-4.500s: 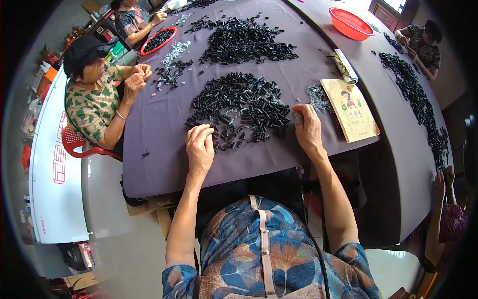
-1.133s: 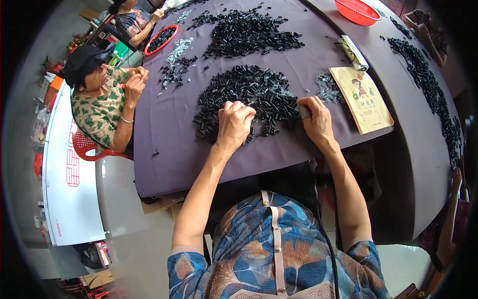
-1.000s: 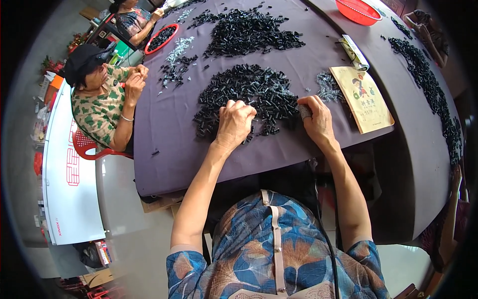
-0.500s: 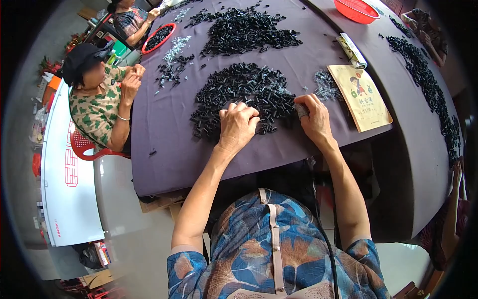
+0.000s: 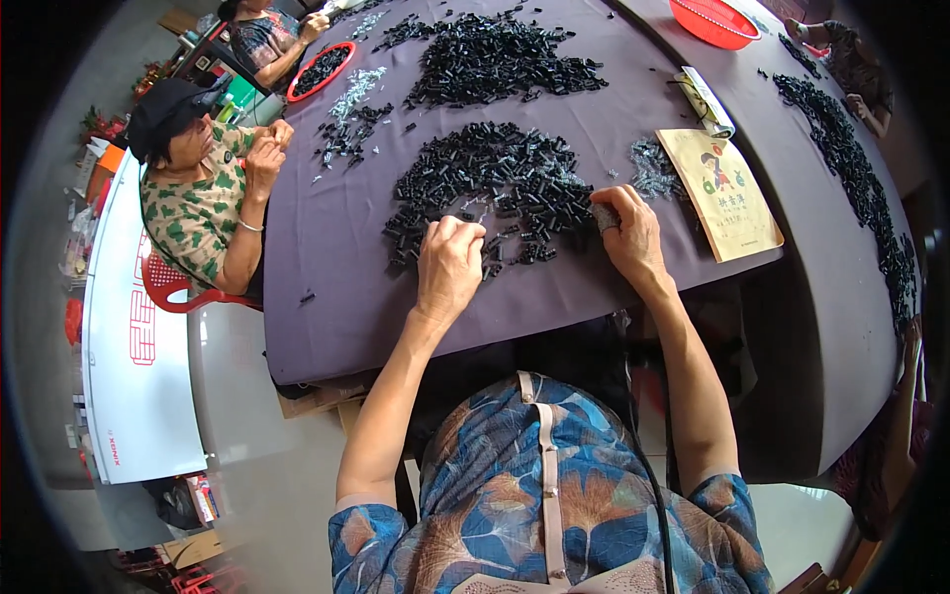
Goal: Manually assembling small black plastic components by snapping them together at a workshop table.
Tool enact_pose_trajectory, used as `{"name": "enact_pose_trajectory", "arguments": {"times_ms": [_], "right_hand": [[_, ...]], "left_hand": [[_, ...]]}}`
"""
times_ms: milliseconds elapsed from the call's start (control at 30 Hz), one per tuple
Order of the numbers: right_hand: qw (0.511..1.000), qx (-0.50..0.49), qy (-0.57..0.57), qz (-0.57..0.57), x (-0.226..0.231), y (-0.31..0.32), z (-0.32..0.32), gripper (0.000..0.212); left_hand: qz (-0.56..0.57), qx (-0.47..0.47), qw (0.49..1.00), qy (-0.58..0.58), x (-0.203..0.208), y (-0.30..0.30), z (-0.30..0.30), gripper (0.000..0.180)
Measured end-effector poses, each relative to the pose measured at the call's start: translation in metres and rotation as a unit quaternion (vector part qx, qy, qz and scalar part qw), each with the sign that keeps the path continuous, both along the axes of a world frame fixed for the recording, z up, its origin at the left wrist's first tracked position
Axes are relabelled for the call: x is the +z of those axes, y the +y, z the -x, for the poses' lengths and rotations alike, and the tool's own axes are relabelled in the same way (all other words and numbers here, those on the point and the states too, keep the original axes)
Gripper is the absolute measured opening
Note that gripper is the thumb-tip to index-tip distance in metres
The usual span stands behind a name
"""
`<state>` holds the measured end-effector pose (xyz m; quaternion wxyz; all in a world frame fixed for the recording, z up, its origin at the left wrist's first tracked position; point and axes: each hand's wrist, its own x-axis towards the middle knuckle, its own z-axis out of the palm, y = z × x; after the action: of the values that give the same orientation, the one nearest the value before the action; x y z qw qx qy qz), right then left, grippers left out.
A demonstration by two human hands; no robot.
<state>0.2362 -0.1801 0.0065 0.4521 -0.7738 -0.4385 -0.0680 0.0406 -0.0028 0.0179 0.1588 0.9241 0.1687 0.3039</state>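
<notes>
In front of me lies a heap of small black tube-shaped pieces [image 5: 539, 163], with small clear pieces mixed among them. My left hand [image 5: 450, 265] is at the heap's near left edge, its fingers closed together; what they hold, if anything, is hidden. At the heap's right edge my right hand [image 5: 633, 238] has its fingers bent and drawn together. A grey wrapping [image 5: 604, 217] shows at its thumb side. Whether a piece sits between its fingertips is too small to make out. A little pile of clear pieces [image 5: 653, 168] lies just beyond the right hand.
Right of my hands lies a yellow booklet [image 5: 725, 198], with a rolled white item [image 5: 705, 102] behind it. A second black heap [image 5: 495, 61] is farther back. Red baskets [image 5: 714, 22] stand on the cloth-covered table [image 5: 336, 337]. Other people [image 5: 203, 188] sit around it.
My left hand has moved left and slightly nearer to me, uncovering some of the heap. My right hand stays nearly in place at the heap's right edge.
</notes>
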Motion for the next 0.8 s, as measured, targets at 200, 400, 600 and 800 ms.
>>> {"name": "enact_pose_trajectory", "arguments": {"times_ms": [200,400,600,800], "right_hand": [[1.000,0.006,0.009,0.001,-0.002,0.001,0.000,0.029],[1.000,0.006,0.004,-0.005,-0.003,0.001,-0.001,0.028],[1.000,-0.001,0.003,-0.007,0.003,0.001,0.002,0.035],[0.999,0.011,0.038,-0.019,0.002,0.000,0.001,0.033]], "left_hand": [[0.005,-0.017,1.000,-0.010,-0.003,-0.018,-0.008,0.002],[-0.004,0.010,0.999,-0.035,0.002,-0.015,-0.008,0.003],[-0.002,0.038,0.997,-0.067,-0.005,-0.005,0.012,0.006],[-0.027,0.060,0.994,-0.083,-0.013,-0.007,0.018,0.008]]}}
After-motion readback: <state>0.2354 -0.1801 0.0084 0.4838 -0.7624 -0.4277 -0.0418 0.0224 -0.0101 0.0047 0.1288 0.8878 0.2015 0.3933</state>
